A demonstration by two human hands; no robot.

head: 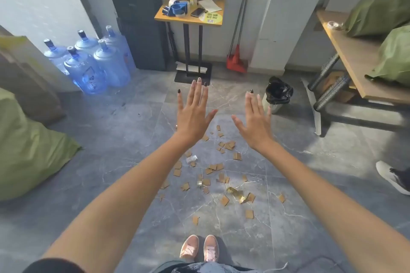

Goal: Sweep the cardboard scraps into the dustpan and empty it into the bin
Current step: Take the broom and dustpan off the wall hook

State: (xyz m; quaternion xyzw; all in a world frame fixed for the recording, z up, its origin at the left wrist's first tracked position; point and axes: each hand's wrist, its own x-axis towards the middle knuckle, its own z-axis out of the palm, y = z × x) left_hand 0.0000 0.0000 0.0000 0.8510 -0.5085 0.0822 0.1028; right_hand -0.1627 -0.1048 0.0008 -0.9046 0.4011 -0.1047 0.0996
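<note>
Several brown cardboard scraps (224,200) lie scattered over the grey tiled floor in front of my feet, mixed with a few gold foil bits (233,191) and a small clear plastic piece (191,159). My left hand (193,111) and my right hand (255,120) are stretched out flat above the scraps, palms down, fingers spread, holding nothing. A red broom and dustpan set (237,60) leans against the far wall, well beyond both hands. A small bin with a black liner (278,92) stands on the floor just right of my right hand.
A small yellow-topped side table (218,22) holds bottles, a phone and tape. Several blue water jugs (97,66) stand at far left beside a black dispenser (142,29). Green sacks (28,150) sit left and on the right bench (355,60). Another person's shoe (392,176) is at right.
</note>
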